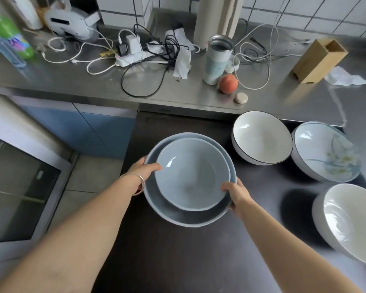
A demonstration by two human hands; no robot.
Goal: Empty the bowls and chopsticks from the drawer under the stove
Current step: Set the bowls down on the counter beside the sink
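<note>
Two nested blue bowls (190, 176) are gripped at the rims by the left hand (145, 171) and right hand (237, 195) above the dark stove (178, 250).

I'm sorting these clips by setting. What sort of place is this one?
Most likely a home kitchen: a steel counter under a white tiled wall, ceramic bowls set out on a dark stove top, and a peach beside a tumbler.

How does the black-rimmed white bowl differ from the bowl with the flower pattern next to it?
The black-rimmed bowl is plain white inside; the flowered bowl is pale blue with a painted design. The black-rimmed bowl sits nearer the steel counter, the flowered bowl further right. Both rest empty on the dark stovetop, untouched by the hands.
</note>
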